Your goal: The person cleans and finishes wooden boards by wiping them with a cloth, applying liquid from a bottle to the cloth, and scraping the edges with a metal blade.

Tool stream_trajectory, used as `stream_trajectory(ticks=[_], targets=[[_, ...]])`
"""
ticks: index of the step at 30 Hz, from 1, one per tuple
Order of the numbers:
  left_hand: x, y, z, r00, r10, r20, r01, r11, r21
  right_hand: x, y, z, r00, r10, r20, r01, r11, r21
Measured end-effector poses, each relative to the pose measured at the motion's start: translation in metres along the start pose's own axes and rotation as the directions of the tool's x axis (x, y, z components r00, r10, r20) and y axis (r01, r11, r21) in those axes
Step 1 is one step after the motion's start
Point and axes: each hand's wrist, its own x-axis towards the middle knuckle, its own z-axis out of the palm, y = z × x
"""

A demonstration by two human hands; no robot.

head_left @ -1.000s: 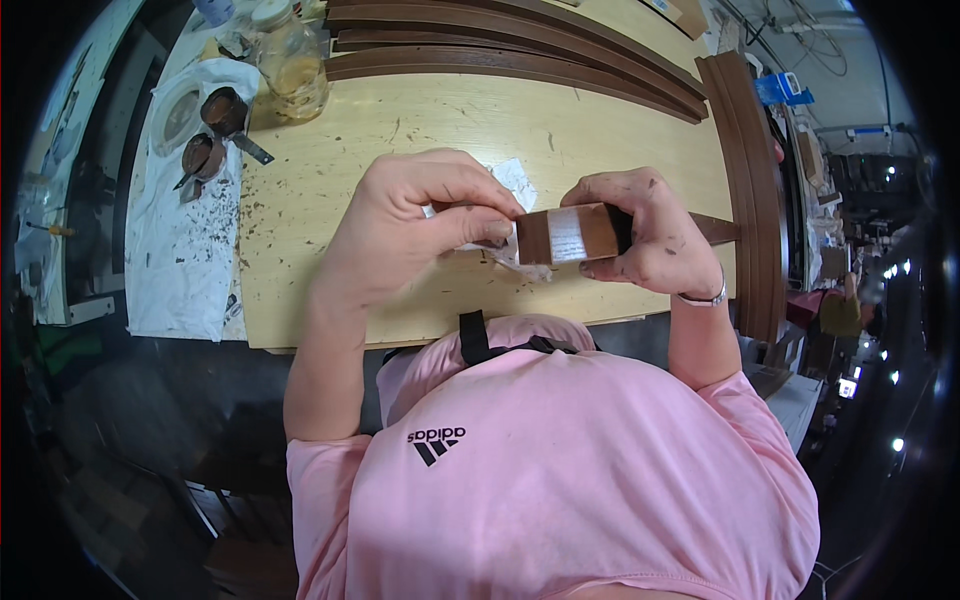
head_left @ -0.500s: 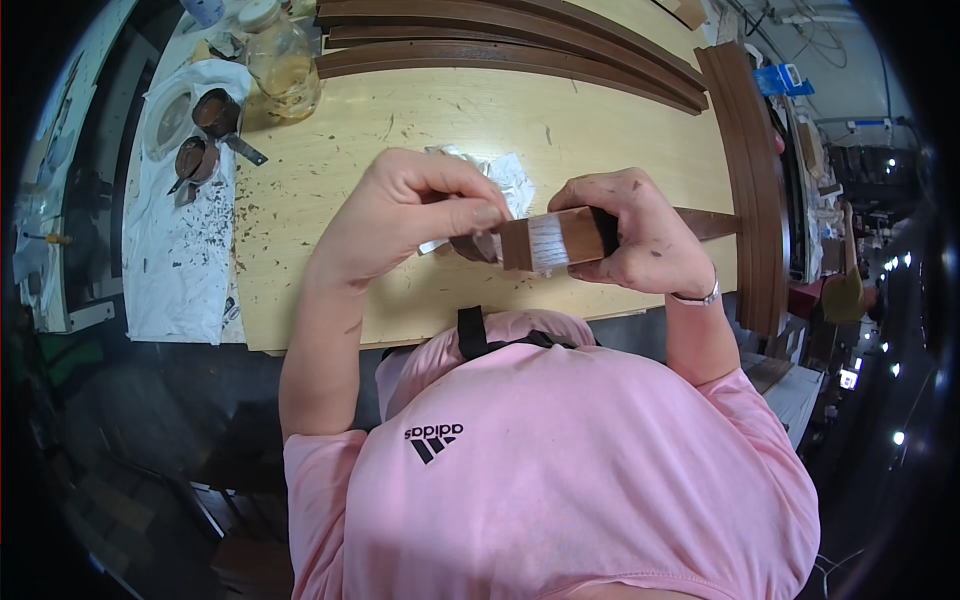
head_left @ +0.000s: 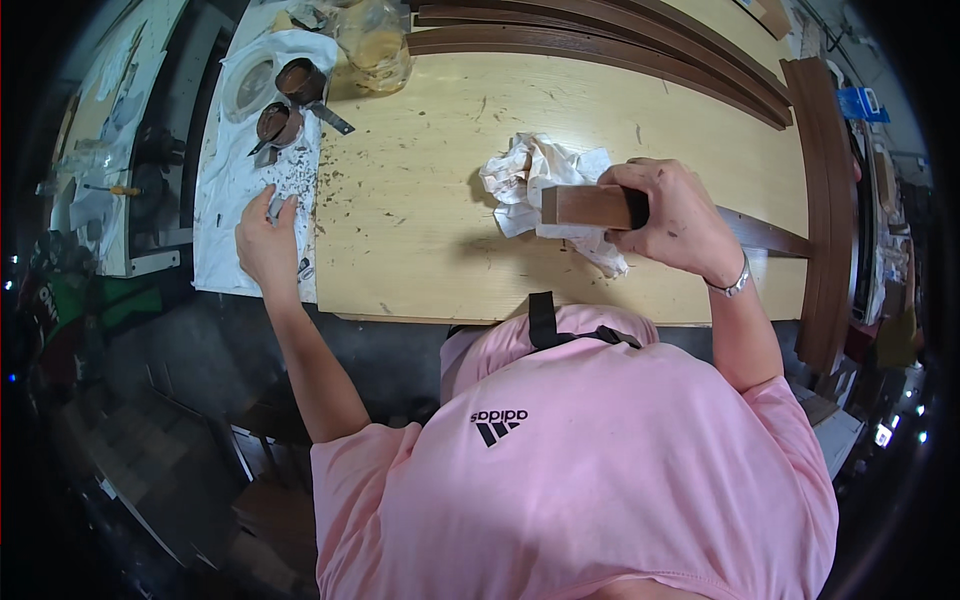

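Head view: the right hand [head_left: 672, 212] is closed firmly around the dark end of a brown block [head_left: 595, 207], fingers on the far side and thumb on the near one. The block sits right of the middle of the tabletop [head_left: 430, 190], over a crumpled white cloth [head_left: 545, 165]. Its long axis runs left to right, nearly in line with the near edge, with its squared, free end pointing toward the tabletop's left edge. Gripping it at one end probably leaves the rest of its faces uncovered, and the cloth beneath may serve to keep it off the tabletop.

Beside the left edge, the left hand [head_left: 268, 238] is over a white sheet [head_left: 225, 240], thumb and forefinger bent toward each other with a narrow gap. Something greyish shows between the tips, though I can't tell whether it is held or simply lies behind them. Two brown-stained cups [head_left: 300, 80] rest on that sheet among dark crumbs (presumably it is there to catch the mess). A glass jar [head_left: 375, 50] stands toward the far left corner, while brown strips [head_left: 600, 50] lie along the far edge, likely set there to leave working room.
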Motion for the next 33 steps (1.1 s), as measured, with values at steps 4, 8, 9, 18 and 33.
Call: stream_trajectory(ticks=[4, 8, 9, 18, 33], targets=[[-0.021, 0.053, 0.028, 0.931, 0.359, 0.067, -0.354, 0.932, -0.08, 0.002, -0.006, 0.0, 0.991, 0.132, -0.033, -0.133, 0.991, -0.024], [-0.085, 0.152, 0.086, 0.608, 0.757, 0.239, -0.707, 0.654, -0.271, 0.0, -0.002, 0.002, 0.99, 0.117, -0.079, -0.112, 0.991, 0.069], [-0.106, 0.162, 0.105, 0.604, 0.773, 0.192, -0.731, 0.634, -0.254, -0.001, -0.003, 0.001, 0.993, 0.1, -0.066, -0.097, 0.994, 0.041], [-0.042, 0.183, 0.054, 0.768, 0.375, 0.519, 0.385, 0.377, -0.843, -0.003, -0.002, 0.009, 0.975, 0.205, -0.081, -0.198, 0.976, 0.094], [-0.007, 0.21, 0.034, 0.564, 0.607, 0.56, -0.243, 0.77, -0.589, -0.001, 0.003, 0.03, 0.981, 0.032, -0.191, -0.017, 0.997, 0.076]])
